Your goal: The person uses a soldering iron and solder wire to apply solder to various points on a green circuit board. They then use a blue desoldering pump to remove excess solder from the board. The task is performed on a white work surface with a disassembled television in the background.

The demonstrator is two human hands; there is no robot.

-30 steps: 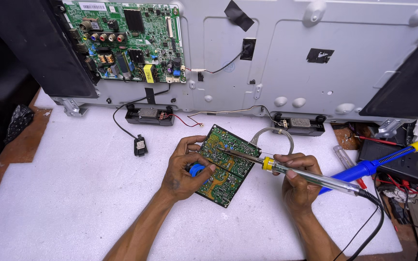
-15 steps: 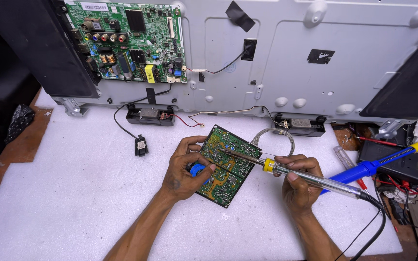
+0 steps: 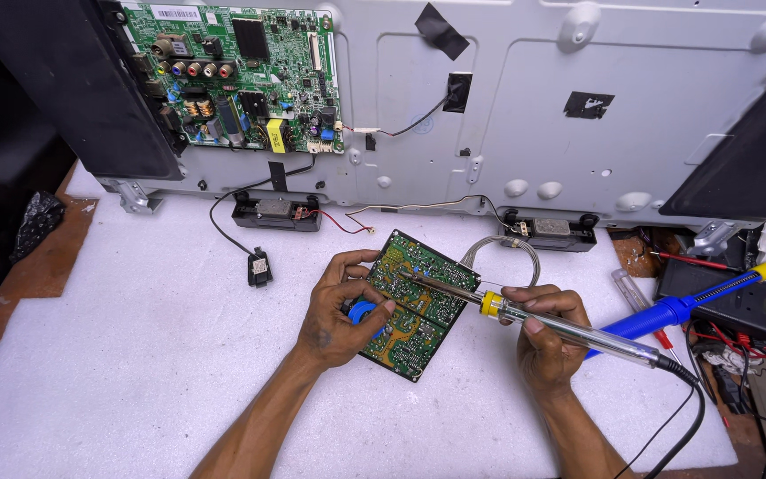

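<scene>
The left hand [image 3: 340,310] is resting on the small green circuit board with yellow patches [image 3: 414,302], which is lying tilted on the white foam-covered surface [image 3: 135,355], near the middle; the fingers are curling over the board's left edge and holding it down; a round blue thing [image 3: 362,311] is showing under the thumb, and I cannot tell what it is.

The right hand [image 3: 547,333] is closing around the long soldering iron with a clear handle and a yellow ring [image 3: 560,324]; the iron's thin metal tip is touching the top of the green board, pointing up and to the left; a black cord [image 3: 680,417] is running from the back of the handle toward the bottom edge.

Just beside the right hand, a blue tool with a yellow end [image 3: 693,302] is lying on the surface; behind the hands, a big grey metal back panel of a flat screen [image 3: 534,115] is standing up, with a large green circuit board [image 3: 241,75] fixed at its top left; a small black plug on a thin black wire [image 3: 259,266] is lying to the left of the small board, well apart from the left hand.
</scene>
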